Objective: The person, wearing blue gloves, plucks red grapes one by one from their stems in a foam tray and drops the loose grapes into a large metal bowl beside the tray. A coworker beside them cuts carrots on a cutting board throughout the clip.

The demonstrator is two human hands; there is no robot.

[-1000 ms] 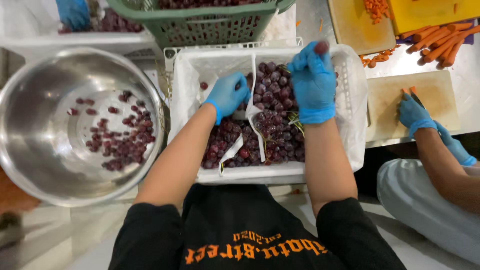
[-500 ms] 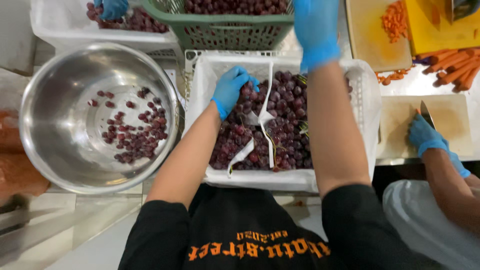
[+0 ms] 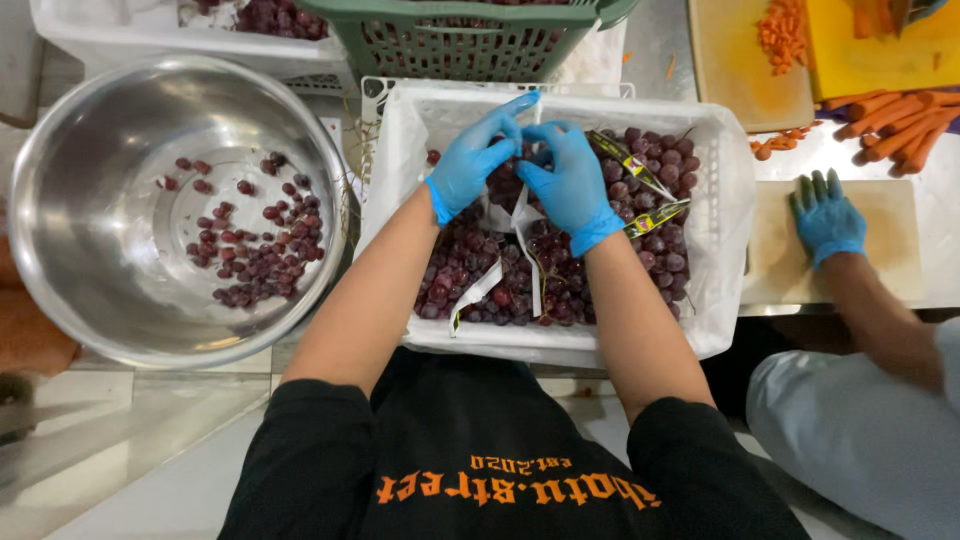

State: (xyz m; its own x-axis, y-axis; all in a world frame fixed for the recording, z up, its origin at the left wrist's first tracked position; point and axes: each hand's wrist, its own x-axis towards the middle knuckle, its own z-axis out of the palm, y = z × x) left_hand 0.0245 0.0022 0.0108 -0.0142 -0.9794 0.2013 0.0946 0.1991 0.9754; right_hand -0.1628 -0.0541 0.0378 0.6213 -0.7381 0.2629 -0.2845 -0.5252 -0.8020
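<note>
Working over the white crate (image 3: pixel 735 215), we are bringing our two blue-gloved hands together above the heap of red grapes (image 3: pixel 560 275) lying in it: our left hand (image 3: pixel 478 160) and our right hand (image 3: pixel 570 185) are meeting fingertip to fingertip, both curled and pinching at the same small spot among the fruit, though we cannot tell exactly what is caught between the fingers. Two crumpled strips of clear wrapping (image 3: pixel 522 225) are trailing down between our wrists, and two dark, yellow-edged strips (image 3: pixel 640 190) are lying just beside our right hand. One steel bowl (image 3: pixel 70 200) is sitting to our left, holding a loose scatter of picked grapes (image 3: pixel 250 250). One green basket (image 3: pixel 470 40) is standing beyond the crate. A co-worker's single gloved hand (image 3: pixel 826 215) is resting flat, fingers spread, on one pale cutting board (image 3: pixel 900 250), with several carrots (image 3: pixel 890 120) lying beyond it.
</note>
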